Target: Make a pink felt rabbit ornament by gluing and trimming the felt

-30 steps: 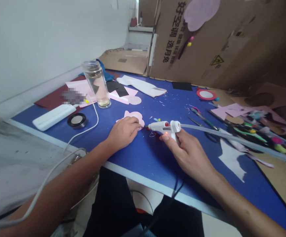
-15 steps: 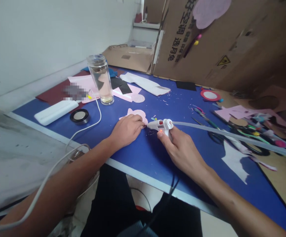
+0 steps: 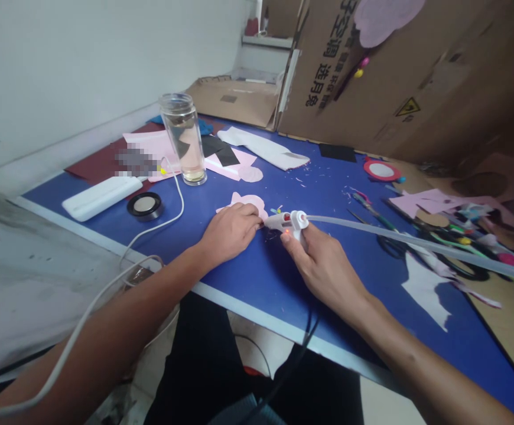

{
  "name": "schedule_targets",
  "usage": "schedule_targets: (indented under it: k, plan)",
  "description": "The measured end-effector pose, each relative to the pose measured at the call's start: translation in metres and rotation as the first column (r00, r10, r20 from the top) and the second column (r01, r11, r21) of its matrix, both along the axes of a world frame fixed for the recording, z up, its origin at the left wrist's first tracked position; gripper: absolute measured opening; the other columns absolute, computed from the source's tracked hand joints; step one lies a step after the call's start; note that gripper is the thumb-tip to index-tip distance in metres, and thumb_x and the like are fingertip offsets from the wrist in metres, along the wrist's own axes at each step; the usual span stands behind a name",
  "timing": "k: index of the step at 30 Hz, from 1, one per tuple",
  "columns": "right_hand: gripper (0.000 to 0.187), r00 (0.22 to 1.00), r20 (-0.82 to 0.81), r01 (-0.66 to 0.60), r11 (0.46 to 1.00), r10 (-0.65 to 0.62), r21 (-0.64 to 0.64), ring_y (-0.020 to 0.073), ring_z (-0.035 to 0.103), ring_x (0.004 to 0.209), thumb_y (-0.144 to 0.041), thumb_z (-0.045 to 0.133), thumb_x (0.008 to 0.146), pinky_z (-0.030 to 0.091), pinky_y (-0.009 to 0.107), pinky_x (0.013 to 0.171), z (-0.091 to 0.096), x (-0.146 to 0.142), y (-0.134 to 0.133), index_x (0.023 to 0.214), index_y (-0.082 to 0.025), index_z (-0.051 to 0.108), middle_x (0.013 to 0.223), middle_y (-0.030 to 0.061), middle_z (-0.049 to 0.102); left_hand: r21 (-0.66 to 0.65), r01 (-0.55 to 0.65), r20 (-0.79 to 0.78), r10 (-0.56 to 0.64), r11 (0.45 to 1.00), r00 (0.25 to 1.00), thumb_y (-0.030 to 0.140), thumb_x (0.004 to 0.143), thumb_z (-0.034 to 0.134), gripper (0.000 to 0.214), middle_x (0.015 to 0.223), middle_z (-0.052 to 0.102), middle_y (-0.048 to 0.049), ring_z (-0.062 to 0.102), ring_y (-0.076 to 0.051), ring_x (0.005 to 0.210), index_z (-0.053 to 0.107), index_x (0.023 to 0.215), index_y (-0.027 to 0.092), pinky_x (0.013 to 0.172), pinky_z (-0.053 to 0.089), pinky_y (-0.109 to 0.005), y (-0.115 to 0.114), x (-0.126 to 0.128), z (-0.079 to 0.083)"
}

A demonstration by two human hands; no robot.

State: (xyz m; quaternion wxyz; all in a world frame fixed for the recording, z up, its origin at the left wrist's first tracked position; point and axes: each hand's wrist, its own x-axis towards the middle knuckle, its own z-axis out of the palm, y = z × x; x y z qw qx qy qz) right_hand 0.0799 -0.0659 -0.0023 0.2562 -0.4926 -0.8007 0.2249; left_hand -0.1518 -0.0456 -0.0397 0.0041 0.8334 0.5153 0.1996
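Note:
Fingers bent and close together, my left hand (image 3: 233, 231) holds the near edge of a scalloped pink cutout (image 3: 253, 202) against the blue tabletop. Part of the cutout is hidden beneath this hand. My right hand (image 3: 316, 257) is wrapped round the grip of a white glue gun (image 3: 287, 221), with the thumb on its near side. A small red light glows on the gun. Its nozzle points left and meets the edge by my left fingertips; the exact contact is too small to make out. A long translucent glue stick (image 3: 399, 236) runs out of the gun's back to the right.
A glass bottle (image 3: 186, 147), a white power bank (image 3: 101, 198) with a cable and a round black-rimmed tin (image 3: 144, 205) stand left. White cloth (image 3: 263, 149) lies behind. Scissors (image 3: 392, 245), pink scraps (image 3: 416, 202) and pens crowd the right. A cardboard sheet (image 3: 372, 94) rises at the back.
The view has shifted slightly. Both hands, the glue gun and the pink cutout keep nearly the same places relative to one another.

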Motion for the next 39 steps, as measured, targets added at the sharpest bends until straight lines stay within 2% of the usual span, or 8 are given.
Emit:
schedule_targets:
  k: [12,23,32,39]
  plan:
    - [0.035,1.0,0.006,0.005,1.0,-0.005,-0.018,0.0233,0.058,0.067,-0.052,0.044,0.11,0.035,0.034,0.062,-0.0009,-0.001,-0.0023,0.09,-0.025,0.053,0.083,0.0072,0.07,-0.002,-0.001,-0.007,0.001,1.0,1.0,0.024,0.108,0.049,0.03,0.12,0.075,-0.0079,0.067,-0.028,0.112,0.079,0.11,0.023,0.094,0.052,-0.044,0.0001,0.0001,-0.0002]
    - [0.033,1.0,0.004,0.015,1.0,-0.015,-0.018,0.0248,0.061,0.069,-0.051,0.044,0.11,0.035,0.034,0.062,-0.0011,0.001,-0.0036,0.094,-0.024,0.056,0.083,0.0075,0.07,0.002,0.004,0.028,-0.005,1.0,1.0,0.025,0.108,0.049,0.03,0.119,0.075,-0.0069,0.067,-0.028,0.113,0.078,0.114,0.023,0.094,0.052,-0.044,0.0006,-0.0009,-0.0028]
    - [0.034,1.0,-0.016,0.019,1.0,-0.019,-0.01,0.0263,0.065,0.074,-0.049,0.045,0.11,0.038,0.034,0.066,-0.0004,0.0008,-0.0039,0.106,-0.022,0.064,0.087,0.0084,0.072,0.014,0.008,0.009,-0.008,1.0,1.0,0.024,0.109,0.049,0.03,0.12,0.075,-0.0069,0.068,-0.027,0.111,0.079,0.113,0.024,0.093,0.053,-0.044,0.0006,-0.0009,-0.003]
    - [0.034,1.0,-0.016,0.027,1.0,-0.027,0.005,0.0241,0.062,0.07,-0.049,0.045,0.11,0.037,0.033,0.065,-0.0019,0.0011,-0.0032,0.103,-0.021,0.063,0.085,0.0077,0.071,0.023,0.02,0.007,-0.02,1.0,1.0,0.025,0.109,0.048,0.03,0.119,0.075,-0.007,0.068,-0.027,0.113,0.078,0.114,0.023,0.097,0.052,-0.044,0.0007,-0.0007,-0.003]
